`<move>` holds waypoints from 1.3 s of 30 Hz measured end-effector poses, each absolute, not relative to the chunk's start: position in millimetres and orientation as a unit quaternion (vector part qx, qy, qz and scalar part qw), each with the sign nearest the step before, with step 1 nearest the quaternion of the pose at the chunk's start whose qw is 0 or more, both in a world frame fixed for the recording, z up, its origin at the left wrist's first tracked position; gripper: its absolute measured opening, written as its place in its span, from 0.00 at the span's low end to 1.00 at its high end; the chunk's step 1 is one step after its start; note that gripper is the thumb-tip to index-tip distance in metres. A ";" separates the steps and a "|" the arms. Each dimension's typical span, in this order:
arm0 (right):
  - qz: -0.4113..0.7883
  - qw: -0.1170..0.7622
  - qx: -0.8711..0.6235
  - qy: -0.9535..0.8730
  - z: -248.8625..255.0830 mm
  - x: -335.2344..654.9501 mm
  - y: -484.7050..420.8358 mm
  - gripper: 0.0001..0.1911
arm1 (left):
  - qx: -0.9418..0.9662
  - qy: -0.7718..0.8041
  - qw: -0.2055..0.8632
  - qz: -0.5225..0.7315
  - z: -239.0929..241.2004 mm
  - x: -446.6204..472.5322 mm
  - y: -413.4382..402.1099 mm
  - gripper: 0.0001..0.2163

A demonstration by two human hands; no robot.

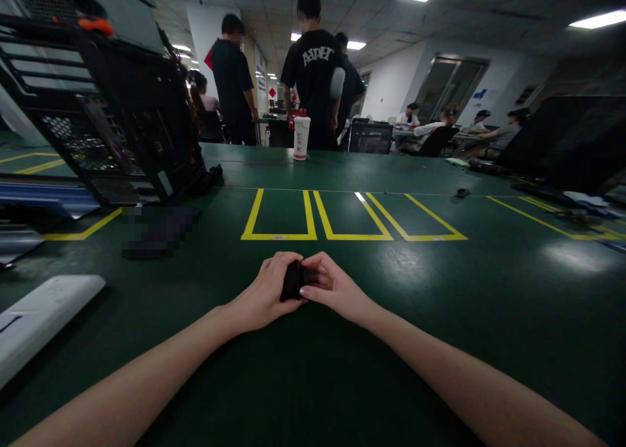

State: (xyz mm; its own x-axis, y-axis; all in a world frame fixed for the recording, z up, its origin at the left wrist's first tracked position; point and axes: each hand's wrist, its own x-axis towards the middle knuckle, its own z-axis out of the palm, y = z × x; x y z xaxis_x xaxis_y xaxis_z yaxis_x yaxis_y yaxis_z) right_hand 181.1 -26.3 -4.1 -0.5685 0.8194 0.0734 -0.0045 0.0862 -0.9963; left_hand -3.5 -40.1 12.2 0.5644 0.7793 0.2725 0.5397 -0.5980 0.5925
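Observation:
Between my two hands is a small black box-shaped object (291, 282), whose exact kind I cannot make out. My left hand (267, 289) wraps round its left side, with the thumb below and the fingers over the top. On the other side, my right hand (335, 285) pinches its right edge with curled fingers and thumb. Both hands are low over the green tabletop (274, 382), just in front of the yellow tape outlines (278, 237). My fingers hide parts of the object.
An open black computer case (122, 121) stands at the left. Near it lie a blurred dark item (161, 233) and a white device (49, 310). A paper cup (302, 137) stands at the far edge. A dark monitor (577, 147) is at right. People stand beyond the table.

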 end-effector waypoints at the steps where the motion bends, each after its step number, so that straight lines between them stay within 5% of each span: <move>1: 0.602 0.345 -0.308 -0.651 -4.9 181.1 -26.3 0.18 | 0.855 0.387 0.226 0.260 12.2 -3.6 -40.3 0.24; 8: 0.595 0.347 -0.321 -0.650 -1.9 180.0 -29.7 0.12 | 0.853 0.392 0.235 0.252 13.0 -4.4 -40.5 0.25; 39: 0.538 0.404 -0.387 -0.631 -6.0 185.5 -27.1 0.16 | 0.851 0.387 0.233 0.267 10.8 -5.3 -39.5 0.26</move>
